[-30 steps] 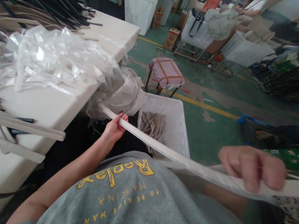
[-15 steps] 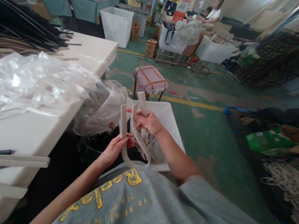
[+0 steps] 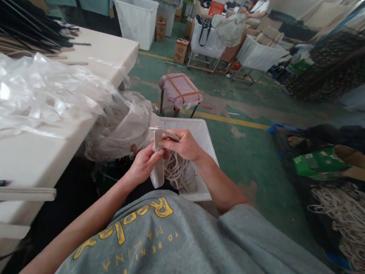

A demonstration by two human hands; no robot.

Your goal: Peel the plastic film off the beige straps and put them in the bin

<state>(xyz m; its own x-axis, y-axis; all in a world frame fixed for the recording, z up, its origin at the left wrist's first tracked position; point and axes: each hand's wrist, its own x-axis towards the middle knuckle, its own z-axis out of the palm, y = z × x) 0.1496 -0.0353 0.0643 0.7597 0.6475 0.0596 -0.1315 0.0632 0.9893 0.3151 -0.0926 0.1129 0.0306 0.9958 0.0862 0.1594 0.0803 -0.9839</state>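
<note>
A pale beige strap [image 3: 157, 174] hangs folded between my two hands, above the near left side of a white plastic bin [image 3: 210, 145]. My left hand [image 3: 144, 162] is closed around it, thumb on top. My right hand [image 3: 183, 144] pinches the strap's ends close beside the left fingers, and one end sticks out to the left. Some of the fingertips are hidden behind the strap. Inside the bin lies a tangle of beige cords [image 3: 178, 171], just below my hands.
On the left, a white table [image 3: 72, 146] carries clear plastic wrapping [image 3: 35, 94], black strips [image 3: 20, 22] and beige straps [image 3: 7, 194]. A padded stool [image 3: 181, 89] stands ahead. At right are a green carton [image 3: 319, 162] and heaped cords [image 3: 353, 227]. A person sits far back.
My hands have come together, the left moving up and towards the right. The strap's upright ends have been brought together and tipped over, and its loop now hangs folded below. The view has shifted slightly.
</note>
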